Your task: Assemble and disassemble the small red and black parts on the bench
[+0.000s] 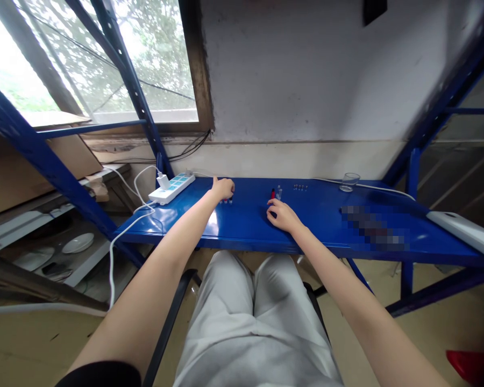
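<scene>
My left hand [223, 189] reaches to the back left of the blue table [242, 220], its fingers curled down and closed. A small dark thing shows at its fingertips, too small to name. Just below that hand stand several small red, dark and pale pieces [226, 201], partly covered by it. My right hand [283, 216] rests on the table near the middle, loosely curved, with a gap between thumb and forefinger and nothing visible in it. Right beyond its fingers are a small red tube-like piece [272, 193] and a clear one [279, 192]; whether the fingers touch them I cannot tell.
Several tiny pieces [300, 187] lie in rows farther back. A clear glass [349, 181] stands at the back right, a blurred-out dark object [373, 228] nearer. A power strip [171, 189] with a white cable occupies the left end; a white flat object [465, 232] lies at the right.
</scene>
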Demonstrator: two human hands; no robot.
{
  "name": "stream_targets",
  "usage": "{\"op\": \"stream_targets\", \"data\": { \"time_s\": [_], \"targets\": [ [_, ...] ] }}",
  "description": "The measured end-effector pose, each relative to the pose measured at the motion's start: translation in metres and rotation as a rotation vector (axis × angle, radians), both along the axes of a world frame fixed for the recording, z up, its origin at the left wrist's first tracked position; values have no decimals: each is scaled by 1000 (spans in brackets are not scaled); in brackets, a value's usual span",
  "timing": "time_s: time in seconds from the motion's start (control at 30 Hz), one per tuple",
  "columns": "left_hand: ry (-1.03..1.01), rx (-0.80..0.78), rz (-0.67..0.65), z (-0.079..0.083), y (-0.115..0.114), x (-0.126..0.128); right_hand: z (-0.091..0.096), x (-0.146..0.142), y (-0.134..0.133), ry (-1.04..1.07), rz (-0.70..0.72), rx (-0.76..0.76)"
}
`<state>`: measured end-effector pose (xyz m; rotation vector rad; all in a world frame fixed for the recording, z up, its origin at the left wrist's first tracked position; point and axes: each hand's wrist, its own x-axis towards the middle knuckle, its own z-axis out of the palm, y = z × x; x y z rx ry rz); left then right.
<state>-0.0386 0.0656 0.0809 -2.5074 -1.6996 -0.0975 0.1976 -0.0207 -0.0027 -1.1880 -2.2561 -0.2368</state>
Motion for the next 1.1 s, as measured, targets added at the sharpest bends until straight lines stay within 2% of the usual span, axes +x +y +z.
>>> {"op": "stream_targets", "data": {
  "time_s": [0.2,0.3,0.43,0.53,0.63,0.9,1.1],
  "targets": [
    [-18,20,16,0,-1,0,1,-1,-1,-4,-7,-6],
    [-54,82,-4,3,-6,2,1,-1,-1,-2,-9,-9],
    [-138,236,-156,6,-19,15,1,-1,-1,-6,-15,-11],
    [-156,256,-291,3,-29,34,1,-1,0,-20,-56,0],
    [-158,218,-339,-8,-38,55,0,-1,0,-31,-148,4],
    [-146,72,-242,-52,-44,94,-1,3,1,37,-382,79],
    [-186,63,-172,-68,-37,115,-4,5,4,39,-507,62]
  ]
}}
